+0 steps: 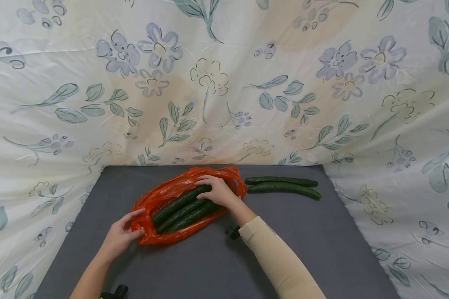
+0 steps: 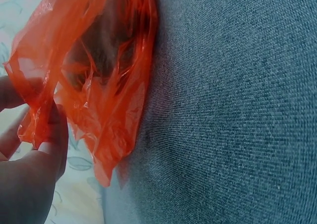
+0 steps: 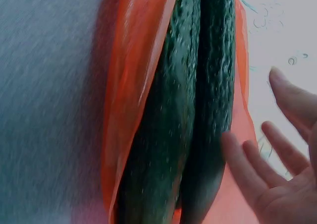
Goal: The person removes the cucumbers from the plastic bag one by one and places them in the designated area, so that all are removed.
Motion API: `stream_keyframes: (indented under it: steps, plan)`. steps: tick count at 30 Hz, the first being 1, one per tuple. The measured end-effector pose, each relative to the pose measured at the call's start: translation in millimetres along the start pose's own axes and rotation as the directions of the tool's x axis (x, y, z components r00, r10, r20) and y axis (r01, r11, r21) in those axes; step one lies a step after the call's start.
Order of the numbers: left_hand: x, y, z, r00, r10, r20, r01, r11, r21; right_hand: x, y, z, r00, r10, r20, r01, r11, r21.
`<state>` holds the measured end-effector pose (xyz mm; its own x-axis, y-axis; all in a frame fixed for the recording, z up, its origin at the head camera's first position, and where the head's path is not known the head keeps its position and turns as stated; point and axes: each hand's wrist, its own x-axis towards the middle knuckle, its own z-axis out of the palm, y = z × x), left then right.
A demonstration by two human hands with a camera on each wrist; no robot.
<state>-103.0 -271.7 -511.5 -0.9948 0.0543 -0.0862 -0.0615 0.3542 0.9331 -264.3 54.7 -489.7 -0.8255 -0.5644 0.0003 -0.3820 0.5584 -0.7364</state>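
Note:
A red plastic bag (image 1: pixel 172 189) lies spread on the grey table, its mouth gaping upward. Three dark green cucumbers (image 1: pixel 183 209) rest side by side in it; two bumpy cucumbers (image 3: pixel 168 115) fill the middle of the right wrist view. My left hand (image 1: pixel 121 234) pinches the bag's near-left edge, and the left wrist view shows thin red film (image 2: pixel 37 120) between thumb and fingers. Over the right end of the cucumbers is my right hand (image 1: pixel 220 192), fingers spread. One fingertip is at the side of a cucumber; whether it touches is hard to tell.
Two more cucumbers (image 1: pixel 282 185) lie on the grey table (image 1: pixel 303 241) to the right of the bag, close by its edge. Floral cloth (image 1: pixel 224 104) hangs behind the table and along both sides.

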Motion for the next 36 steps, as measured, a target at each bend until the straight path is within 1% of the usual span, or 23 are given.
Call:
stream_keyframes:
  steps: [5,9,12,19,22,26,29,36]
  plan:
    - [1.1,-1.9,0.4,1.000,0.001,0.005,-0.001,1.000,-0.007,6.5,-2,9,0.998,0.053,0.044,-0.052,0.998,-0.018]
    - [2.0,-2.7,0.7,1.000,0.001,0.005,-0.001,1.000,-0.007,12.2,0,16,0.995,0.081,0.050,-0.077,0.994,-0.075]
    - [2.7,-2.7,0.8,1.000,-0.002,0.001,0.002,1.000,0.002,16.2,3,20,0.994,0.091,0.064,-0.082,0.988,-0.128]
    - [4.8,-3.0,0.3,1.000,-0.015,-0.011,0.015,0.999,0.028,25.9,4,27,0.992,0.080,0.093,-0.063,0.983,-0.173]
    - [5.8,-4.9,0.7,1.000,-0.016,-0.003,0.016,1.000,0.012,29.6,2,30,0.990,0.097,0.099,-0.071,0.969,-0.238]
    - [7.3,-6.8,1.0,1.000,-0.009,0.010,0.009,1.000,-0.012,32.1,-2,33,0.990,0.120,0.076,-0.087,0.934,-0.346]
    - [8.4,-5.7,0.5,1.000,-0.009,0.010,0.009,1.000,-0.010,34.4,-3,34,0.991,0.120,0.054,-0.091,0.921,-0.378]
    - [11.3,-5.5,-1.6,1.000,0.005,0.009,-0.005,1.000,-0.005,31.4,0,30,0.996,0.083,0.028,-0.068,0.934,-0.351]
